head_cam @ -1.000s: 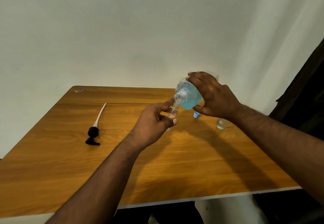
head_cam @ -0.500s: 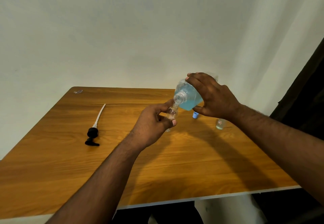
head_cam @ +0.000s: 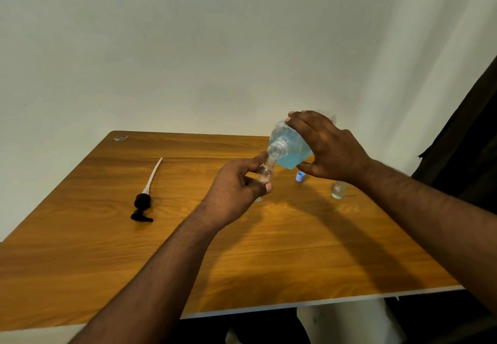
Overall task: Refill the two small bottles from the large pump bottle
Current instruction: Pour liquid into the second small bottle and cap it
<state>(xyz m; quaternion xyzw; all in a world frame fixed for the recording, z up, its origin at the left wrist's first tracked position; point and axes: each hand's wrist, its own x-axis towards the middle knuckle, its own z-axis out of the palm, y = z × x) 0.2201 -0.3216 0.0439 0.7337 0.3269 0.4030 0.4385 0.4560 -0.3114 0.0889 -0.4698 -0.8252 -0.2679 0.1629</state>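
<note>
Above the table [head_cam: 269, 249], right hand [head_cam: 330, 150] grips tilted blue-filled pump bottle [head_cam: 290, 150]; left hand [head_cam: 236, 193] pinches small bottle [head_cam: 265, 172].

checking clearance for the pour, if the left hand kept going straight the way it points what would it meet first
Probably the large bottle: the left hand holds the small bottle angled up-right, its mouth already at the large bottle's neck. Depth is uncertain.

Large bottle [head_cam: 289, 150] slightly steeper, closer.

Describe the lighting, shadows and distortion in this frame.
Head view: soft, even light; both forearms cast broad shadows across the wooden table; the wide-angle lens bows the table's edges; the large bottle and the small bottle are clear plastic with faint outlines.
</note>
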